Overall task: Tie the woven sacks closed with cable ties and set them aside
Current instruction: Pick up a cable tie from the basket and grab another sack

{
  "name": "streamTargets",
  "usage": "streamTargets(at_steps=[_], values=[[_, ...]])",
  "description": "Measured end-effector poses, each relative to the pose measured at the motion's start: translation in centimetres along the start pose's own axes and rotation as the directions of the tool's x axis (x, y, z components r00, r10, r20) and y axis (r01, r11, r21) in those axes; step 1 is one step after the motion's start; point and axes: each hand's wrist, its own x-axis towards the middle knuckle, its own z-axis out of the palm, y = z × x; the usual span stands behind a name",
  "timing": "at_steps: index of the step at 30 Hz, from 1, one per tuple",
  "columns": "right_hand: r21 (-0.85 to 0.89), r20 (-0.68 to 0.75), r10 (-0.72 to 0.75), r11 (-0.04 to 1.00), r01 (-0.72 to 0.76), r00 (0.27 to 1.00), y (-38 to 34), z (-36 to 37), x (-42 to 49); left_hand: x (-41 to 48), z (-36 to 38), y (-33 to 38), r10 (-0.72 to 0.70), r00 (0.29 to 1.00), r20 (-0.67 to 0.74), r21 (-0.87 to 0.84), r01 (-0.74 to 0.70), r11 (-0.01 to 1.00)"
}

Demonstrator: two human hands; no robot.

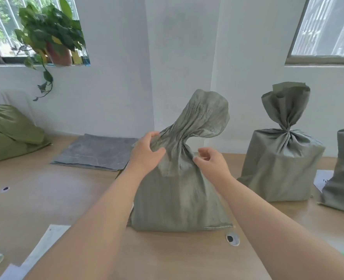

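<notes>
Sack (pixel 177 188), tied sack (pixel 282 164) beside, plant (pixel 52 33) behind

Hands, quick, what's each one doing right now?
Left hand: gripping the woven sack at its gathered neck.
Right hand: open, loosely curled, holding nothing.

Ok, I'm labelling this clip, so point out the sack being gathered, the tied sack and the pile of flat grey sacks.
gathered sack (pixel 177 190): head view, middle of its front face.
tied sack (pixel 280 166): head view, its body below the neck.
pile of flat grey sacks (pixel 94 152): head view, the top sheet.
</notes>
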Motion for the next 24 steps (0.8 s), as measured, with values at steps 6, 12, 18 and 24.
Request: streamTargets(at_steps=[6, 12, 18, 24], values=[[-0.062, 0.004, 0.019, 0.998, -0.019, 1.0, 0.1, 2.9, 4.5, 6.2, 0.8, -1.7, -0.036, 0.989, 0.147, 0.164, 0.012, 0.986], [-0.03, -0.015, 0.002, 1.0, -0.002, 1.0, 0.1, 4.7, 5.8, 7.7, 2.5, -1.6, -0.008, 0.991, 0.134, 0.252, -0.026, 0.967], [0.046, -0.037, -0.024, 0.999, 0.026, 0.999, 0.5, 4.7, 4.3, 6.2, 2.5, -0.3, 0.007, 0.988, 0.156, 0.298, -0.054, 0.953], [0.116, -0.09, -0.061, 0.991, 0.072, 0.994, 0.3, 2.8, 0.5, 2.3, 2.0, 1.8, 0.097, 0.987, 0.126, 0.202, -0.122, 0.972]])
